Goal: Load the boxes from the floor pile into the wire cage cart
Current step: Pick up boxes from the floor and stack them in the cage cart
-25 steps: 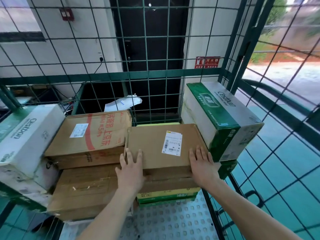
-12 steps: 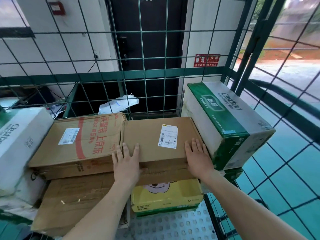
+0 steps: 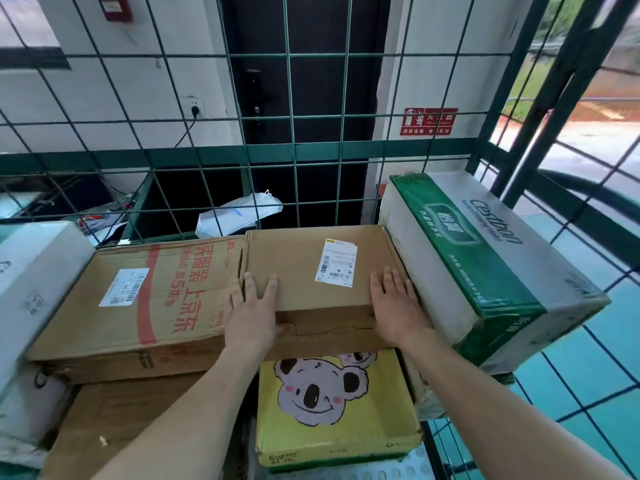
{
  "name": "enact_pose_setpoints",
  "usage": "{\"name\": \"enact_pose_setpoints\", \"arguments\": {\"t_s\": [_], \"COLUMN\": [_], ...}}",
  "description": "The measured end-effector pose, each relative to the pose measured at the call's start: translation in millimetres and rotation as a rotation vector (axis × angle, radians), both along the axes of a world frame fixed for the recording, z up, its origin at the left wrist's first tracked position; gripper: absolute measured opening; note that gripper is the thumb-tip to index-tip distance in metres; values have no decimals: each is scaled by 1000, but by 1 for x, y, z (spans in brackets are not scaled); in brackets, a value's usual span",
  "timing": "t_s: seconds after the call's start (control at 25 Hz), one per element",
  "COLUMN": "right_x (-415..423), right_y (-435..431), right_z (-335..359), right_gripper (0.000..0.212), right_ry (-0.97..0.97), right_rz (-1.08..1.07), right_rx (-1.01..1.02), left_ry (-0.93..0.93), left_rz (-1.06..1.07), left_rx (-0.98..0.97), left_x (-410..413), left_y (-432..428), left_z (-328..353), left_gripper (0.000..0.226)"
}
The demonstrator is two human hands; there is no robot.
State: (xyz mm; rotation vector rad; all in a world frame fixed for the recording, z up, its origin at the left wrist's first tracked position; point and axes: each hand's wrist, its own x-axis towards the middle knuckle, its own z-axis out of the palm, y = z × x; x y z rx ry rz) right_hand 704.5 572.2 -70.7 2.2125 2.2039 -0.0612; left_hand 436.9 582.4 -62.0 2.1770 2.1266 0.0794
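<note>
Both the left hand (image 3: 251,315) and right hand (image 3: 398,306) press flat, fingers straight and spread, on the plain corrugated cardboard box (image 3: 311,271) atop a yellow koala-printed carton (image 3: 332,410).

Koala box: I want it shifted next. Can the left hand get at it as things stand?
Probably yes. The koala box juts out uncovered just below the left hand, with nothing in front; only its rear sits under the brown box.

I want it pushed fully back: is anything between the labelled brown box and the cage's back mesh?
Nothing visible between the labelled brown box and the back mesh; the white bag lies beyond the mesh.
</note>
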Motion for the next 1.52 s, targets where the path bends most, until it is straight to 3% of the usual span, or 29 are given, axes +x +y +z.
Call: {"name": "enact_pose_setpoints", "arguments": {"t_s": [0.4,1.0,1.12,1.24,1.32,1.4,1.52], "right_x": [-3,-5,-6,-6,-4,-8,-27], "right_y": [43,44,45,38,29,-9,-87], "right_z": [7,7,9,34,54,69,71], "right_gripper": [93,96,96,98,81,55,62], "right_ry": [3,-24,-47,5,145,368,685], "right_rz": [10,30,23,38,50,87,75], "right_rx": [-34,-14,-57,-229,-204,-32,66], "left_ry": [-3,22,33,67,-18,-271,-660], "left_rz": [16,16,50,70,52,29,24], "left_rx": [21,47,-19,-175,-163,-32,67], "left_x": [-4,-6,-3,1,10,19,15], "left_y": [46,48,50,38,20,-26,-116], "left_z": [-6,-12,-7,17,29,43,59], "left_gripper": [105,103,103,108,107,96,66]}}
